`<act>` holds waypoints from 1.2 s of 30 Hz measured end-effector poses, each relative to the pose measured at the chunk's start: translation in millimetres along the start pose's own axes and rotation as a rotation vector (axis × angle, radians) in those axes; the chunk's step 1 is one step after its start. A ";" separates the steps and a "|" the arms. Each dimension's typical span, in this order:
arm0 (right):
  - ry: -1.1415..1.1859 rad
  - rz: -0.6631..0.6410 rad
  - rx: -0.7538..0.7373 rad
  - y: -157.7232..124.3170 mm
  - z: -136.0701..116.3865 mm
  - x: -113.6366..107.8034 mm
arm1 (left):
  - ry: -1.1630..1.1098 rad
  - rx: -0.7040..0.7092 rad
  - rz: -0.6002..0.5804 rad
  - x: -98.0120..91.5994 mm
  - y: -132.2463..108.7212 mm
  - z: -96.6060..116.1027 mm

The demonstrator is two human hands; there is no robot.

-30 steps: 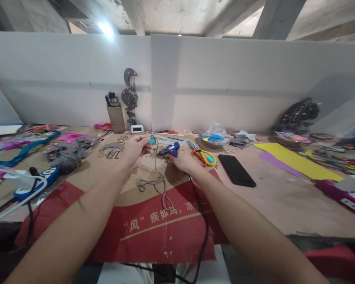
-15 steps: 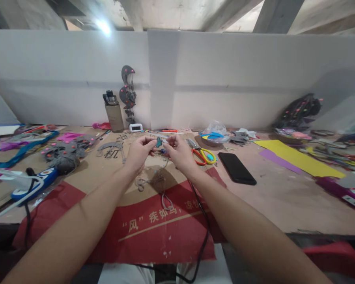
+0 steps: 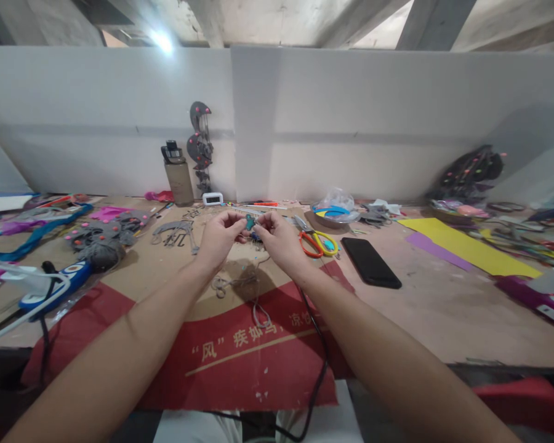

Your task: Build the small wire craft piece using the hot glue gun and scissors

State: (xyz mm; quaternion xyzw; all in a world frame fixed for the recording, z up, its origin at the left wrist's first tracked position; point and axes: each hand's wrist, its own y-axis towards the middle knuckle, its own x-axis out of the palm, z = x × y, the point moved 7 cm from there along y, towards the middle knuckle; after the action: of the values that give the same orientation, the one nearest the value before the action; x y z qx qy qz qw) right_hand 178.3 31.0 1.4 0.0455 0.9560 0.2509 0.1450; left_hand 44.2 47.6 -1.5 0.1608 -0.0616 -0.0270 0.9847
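Both my hands are raised together above the cardboard sheet [image 3: 175, 289]. My left hand [image 3: 220, 238] and my right hand [image 3: 279, 240] pinch a small teal piece [image 3: 248, 222] between their fingertips, fingers closed on it. A thin grey cord [image 3: 253, 289] hangs from the piece down to a loose tangle on the cardboard. The blue glue gun lies mostly hidden behind my right hand, and its black cable [image 3: 321, 363] runs off the near edge.
Scissors with red and yellow handles [image 3: 317, 243] and a black phone [image 3: 370, 263] lie right of my hands. A bottle [image 3: 178, 174] and grey felt shapes [image 3: 101, 237] stand left. Yellow and purple sheets [image 3: 466, 249] lie at the right. A white wall panel backs the table.
My right hand let go of the blue glue gun and rose to meet my left hand at the teal piece. Over the last half second both hands barely moved.
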 end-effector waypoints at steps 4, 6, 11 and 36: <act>-0.070 0.047 -0.047 -0.5 -8.0 -8.6 | 0.021 -0.005 0.005 -0.3 0.3 -1.2; -0.091 0.063 -0.060 -0.3 -8.7 -11.2 | 0.027 0.003 0.014 -0.5 0.1 -1.0; -0.179 0.113 -0.115 -1.6 -12.7 -16.3 | 0.029 0.057 0.024 0.2 -1.1 3.3; -0.421 -0.105 -0.369 1.7 -33.1 -15.4 | 0.085 -0.092 -0.358 7.5 5.7 -0.4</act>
State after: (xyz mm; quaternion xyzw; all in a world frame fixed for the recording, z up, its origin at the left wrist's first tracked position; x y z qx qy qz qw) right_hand 183.1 14.6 33.7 0.0197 0.8441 0.3977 0.3591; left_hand 52.0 52.5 0.8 0.1250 0.0108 -0.1978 0.9722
